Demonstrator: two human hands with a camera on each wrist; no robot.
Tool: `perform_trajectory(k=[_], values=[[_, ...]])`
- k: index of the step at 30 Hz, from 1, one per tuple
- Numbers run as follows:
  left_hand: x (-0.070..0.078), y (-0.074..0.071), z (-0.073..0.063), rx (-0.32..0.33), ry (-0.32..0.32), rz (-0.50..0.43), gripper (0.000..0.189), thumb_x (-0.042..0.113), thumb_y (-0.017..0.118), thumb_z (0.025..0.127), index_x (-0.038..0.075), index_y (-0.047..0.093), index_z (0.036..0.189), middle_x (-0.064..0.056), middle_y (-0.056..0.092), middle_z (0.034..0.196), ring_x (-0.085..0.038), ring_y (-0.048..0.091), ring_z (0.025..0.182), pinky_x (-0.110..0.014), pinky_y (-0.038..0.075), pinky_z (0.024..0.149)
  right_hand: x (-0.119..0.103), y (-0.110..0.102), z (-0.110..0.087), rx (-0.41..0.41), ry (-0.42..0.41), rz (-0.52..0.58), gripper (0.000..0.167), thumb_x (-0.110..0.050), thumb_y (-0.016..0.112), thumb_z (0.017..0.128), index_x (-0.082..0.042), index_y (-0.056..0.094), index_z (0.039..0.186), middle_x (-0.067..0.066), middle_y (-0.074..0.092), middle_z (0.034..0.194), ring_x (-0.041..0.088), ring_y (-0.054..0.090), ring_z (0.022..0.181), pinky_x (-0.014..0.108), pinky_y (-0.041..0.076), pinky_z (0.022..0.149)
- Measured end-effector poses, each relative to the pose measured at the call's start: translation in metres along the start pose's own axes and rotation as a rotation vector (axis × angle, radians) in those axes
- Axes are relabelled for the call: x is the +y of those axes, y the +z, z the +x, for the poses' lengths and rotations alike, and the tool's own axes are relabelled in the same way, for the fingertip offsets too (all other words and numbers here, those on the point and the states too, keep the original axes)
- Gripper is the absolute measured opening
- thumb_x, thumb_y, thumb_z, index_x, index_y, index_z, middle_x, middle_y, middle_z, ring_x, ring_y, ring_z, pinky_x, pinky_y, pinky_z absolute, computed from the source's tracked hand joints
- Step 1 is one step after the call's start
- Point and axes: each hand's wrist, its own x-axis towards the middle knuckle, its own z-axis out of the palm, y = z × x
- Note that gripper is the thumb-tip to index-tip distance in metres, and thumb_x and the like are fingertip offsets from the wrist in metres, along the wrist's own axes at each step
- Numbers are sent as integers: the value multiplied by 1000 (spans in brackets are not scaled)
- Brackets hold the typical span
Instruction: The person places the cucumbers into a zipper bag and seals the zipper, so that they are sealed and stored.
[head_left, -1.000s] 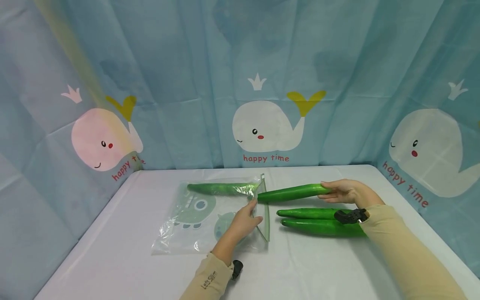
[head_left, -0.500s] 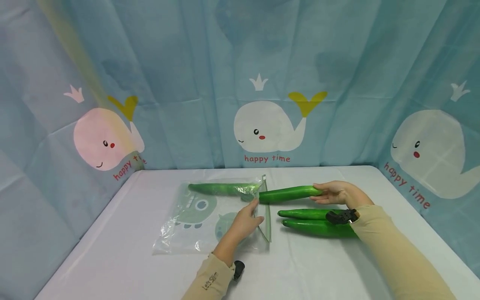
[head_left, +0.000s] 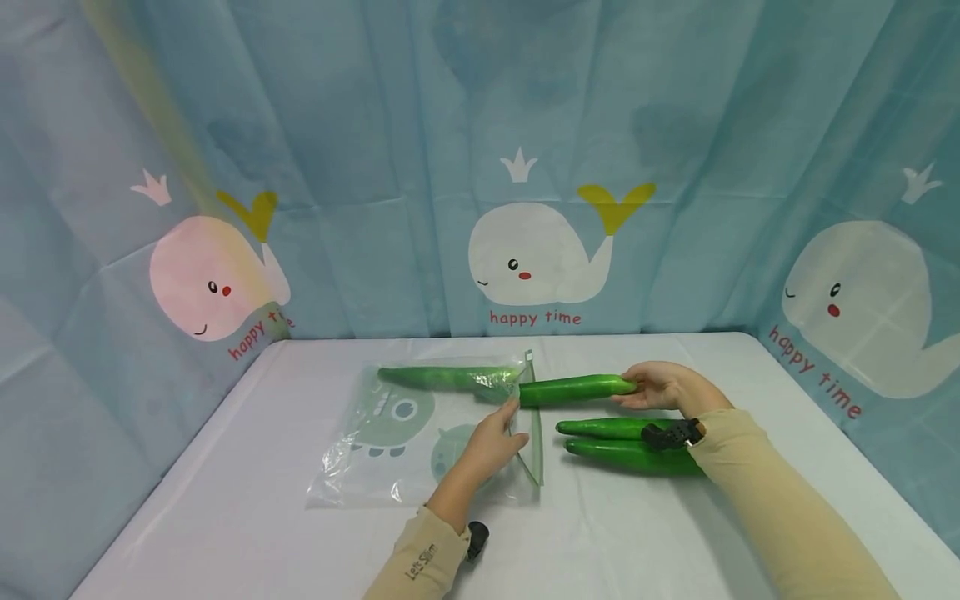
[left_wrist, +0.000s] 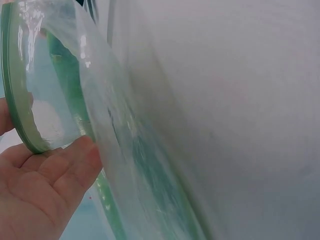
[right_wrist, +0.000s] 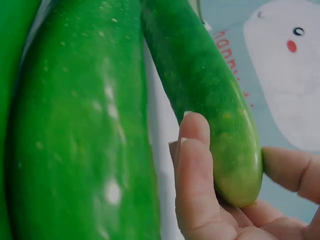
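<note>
right grip (head_left: 662, 387): holds cucumber (head_left: 576, 389), partly inside bag (head_left: 408, 450) | left grip (head_left: 489, 447): touches bag | second cucumber (head_left: 435, 378): inside bag

Clear zip bag (head_left: 397, 479), green-rimmed, printed with pale green creatures, lay left of centre of surface (head_left: 232, 492), mouth parted toward right edge. Inner cucumber (head_left: 435, 377) lay parallel to far edge. Held cucumber (head_left: 573, 388), paler at right end, had left end within mouth. Two more cucumbers (head_left: 611, 452), glossy green, lay side by side toward right edge.
</note>
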Motion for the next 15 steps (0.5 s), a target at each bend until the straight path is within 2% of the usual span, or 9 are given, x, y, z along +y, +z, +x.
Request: perform_trajectory(k=[3,5,6,8,10,12,15], values=[[0,0,0,2,-2,14,59,8,58,96,-3,34,148,-19,27,156,-42,38,134,-53,35,108,1,3,2,-2,9,-28,47,-8,37,104,10,16,142,36,-2,154,27,60,97,32,54,86],[0,0,0,5,-4,18,59,8,58,96,-3,34,148,-19,27,156,-42,39,134,-53,36,107,1,6,3,3,15,-39,57,-9,38,104,7,6,149,35,0,154,25,62,94,31,55,84],[0,0,0,6,-5,20,58,8,58,96,-2,34,148,-19,27,156,-42,39,134,-53,36,107,1,7,4,5,16,-46,56,-9,38,104,6,8,149,35,3,153,24,63,90,31,55,84],[0,0,-1,6,-6,13,59,8,58,96,-2,34,149,-18,27,156,-42,38,134,-53,36,107,1,9,6,22,17,-66,43,-9,39,104,5,23,142,34,18,148,22,65,85,32,56,83],[0,0,-1,3,-4,1,59,8,58,96,-3,33,149,-18,26,156,-42,37,135,-53,35,108,1,11,7,44,17,-93,29,-10,41,104,2,35,130,32,35,134,21,65,82,33,56,83],[0,1,-2,-2,-2,-10,59,7,58,96,-3,32,149,-18,25,157,-42,36,135,-53,34,108,2,12,9,80,15,-127,20,-9,44,103,0,40,120,24,43,118,21,64,80,33,56,80],[0,1,-2,3,-1,-11,59,7,58,96,-3,33,149,-19,25,156,-42,36,136,-53,33,109,2,15,11,130,14,-166,27,-8,48,102,3,39,124,18,45,102,21,61,79,30,56,76]])
